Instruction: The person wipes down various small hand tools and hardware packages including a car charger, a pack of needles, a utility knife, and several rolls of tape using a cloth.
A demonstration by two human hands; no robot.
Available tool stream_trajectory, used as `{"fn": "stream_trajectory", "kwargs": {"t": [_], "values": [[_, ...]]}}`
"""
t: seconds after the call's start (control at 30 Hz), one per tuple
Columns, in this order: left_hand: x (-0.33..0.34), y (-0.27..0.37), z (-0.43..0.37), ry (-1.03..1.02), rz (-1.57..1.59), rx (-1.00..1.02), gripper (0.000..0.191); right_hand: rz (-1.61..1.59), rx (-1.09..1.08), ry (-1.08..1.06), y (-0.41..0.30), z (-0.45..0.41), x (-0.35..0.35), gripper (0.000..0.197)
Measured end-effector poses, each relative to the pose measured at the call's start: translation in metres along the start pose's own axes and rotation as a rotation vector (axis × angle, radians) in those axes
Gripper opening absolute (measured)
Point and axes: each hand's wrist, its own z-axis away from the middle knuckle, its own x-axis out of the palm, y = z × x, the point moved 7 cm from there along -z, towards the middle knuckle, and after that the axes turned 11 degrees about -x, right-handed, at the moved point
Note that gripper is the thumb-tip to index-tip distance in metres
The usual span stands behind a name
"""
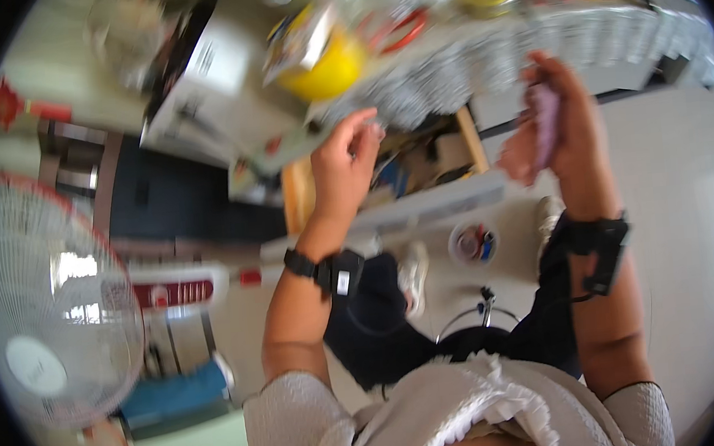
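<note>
My left hand (349, 160) is raised with bent fingers near the table's front edge; a small clear thing shows at its fingertips, too blurred to name. Below the yellow container (327, 66) hangs a clear plastic cover edge (422, 93), just beyond that hand. My right hand (567, 115) is turned on its side, with a folded pinkish-purple cloth-like piece (544, 124) against the palm. Both wrists carry black straps with small devices. Red-handled scissors (404, 31) lie on the tabletop between the hands, farther back.
An open drawer (477, 139) with mixed items juts out under the table. A white box (210, 76) stands at the back left, and a standing fan (58, 300) at the far left. On the floor between my feet is a small round bin (473, 243) holding scraps.
</note>
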Motion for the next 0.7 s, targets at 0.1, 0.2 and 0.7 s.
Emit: {"fn": "stream_trajectory", "kwargs": {"t": [0.1,0.2,0.7], "values": [[-0.049,-0.099,0.017,0.027,0.135,-0.296,0.019,-0.009,0.043,-0.185,0.008,-0.002,0.009,0.019],[-0.102,-0.183,0.042,0.055,-0.024,-0.48,0.02,0.086,0.115,-0.184,0.038,0.007,0.023,0.019],[-0.075,-0.342,0.07,-0.974,-0.652,-0.899,0.043,0.247,0.23,-0.086,0.099,0.009,0.048,0.02]]}}
